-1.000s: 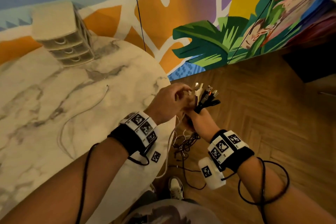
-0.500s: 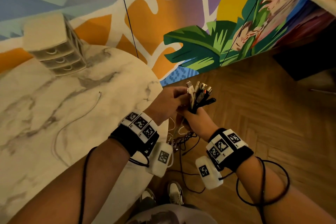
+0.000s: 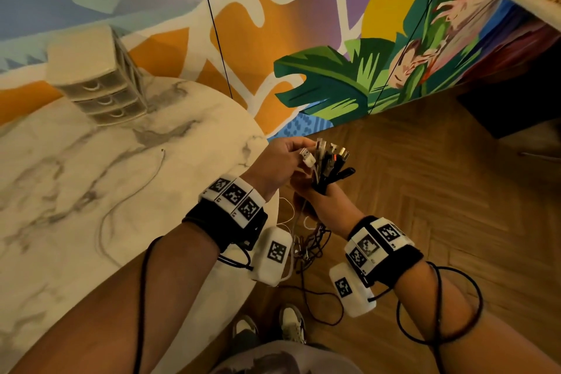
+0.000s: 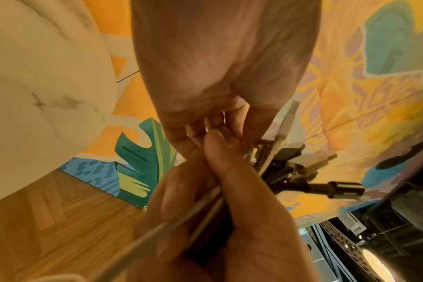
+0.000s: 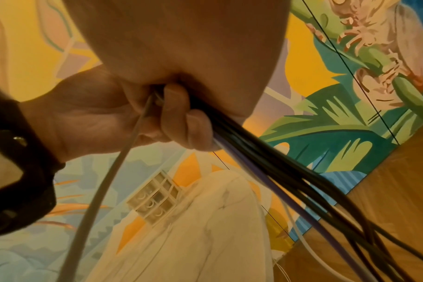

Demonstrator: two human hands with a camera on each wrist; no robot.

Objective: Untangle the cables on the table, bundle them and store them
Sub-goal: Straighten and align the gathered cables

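Note:
Beyond the table's right edge, my right hand (image 3: 317,191) grips a bunch of black, white and grey cables (image 3: 329,165) just below their plugs, which stick up in a fan. My left hand (image 3: 299,152) pinches one white USB plug (image 3: 307,158) at the left side of that fan. The loose lengths (image 3: 311,244) hang tangled from my right fist toward the floor. In the right wrist view my curled fingers (image 5: 179,116) wrap the black cables (image 5: 280,171) and a grey one (image 5: 104,181). A thin pale cable (image 3: 130,197) lies alone on the marble table (image 3: 76,161).
A small white three-drawer unit (image 3: 97,76) stands at the table's far side by the painted wall; it also shows in the right wrist view (image 5: 155,200). Wooden floor (image 3: 440,191) lies to the right. My shoes (image 3: 291,323) are below the hanging cables.
My left hand has drawn the white USB plug a little to the left, out of the fan of plugs. My right hand keeps its grip on the bunch.

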